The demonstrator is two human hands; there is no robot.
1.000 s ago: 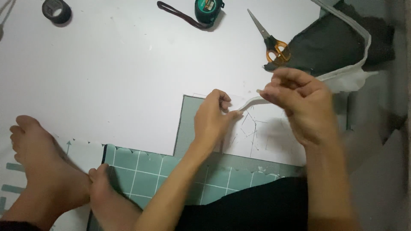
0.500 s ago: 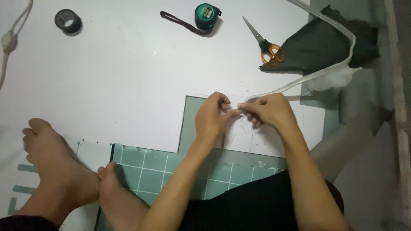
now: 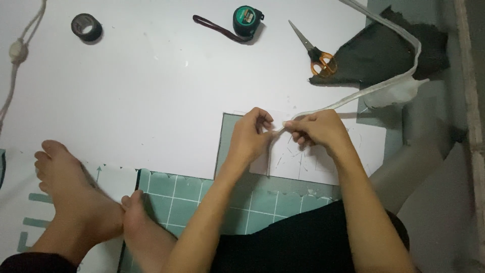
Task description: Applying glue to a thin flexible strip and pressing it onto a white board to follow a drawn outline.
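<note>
My left hand (image 3: 251,135) and my right hand (image 3: 317,131) meet over a large white sheet (image 3: 151,96), both pinching a long white fabric strip (image 3: 374,91). The strip runs from my fingers up and to the right, over a piece of dark fabric (image 3: 379,55), then off the top edge. A short end of the strip hangs down between my hands. Beneath my wrists lies a green cutting mat (image 3: 262,202) with a white grid.
Orange-handled scissors (image 3: 318,53) lie by the dark fabric. A green tape measure (image 3: 247,20) with a dark strap and a roll of black tape (image 3: 86,26) sit at the far edge. A cord (image 3: 17,50) hangs at left. Bare feet (image 3: 76,202) rest lower left.
My right hand has come down and leftward to meet my left hand, bringing the strip low over the sheet. The view has shifted slightly.
</note>
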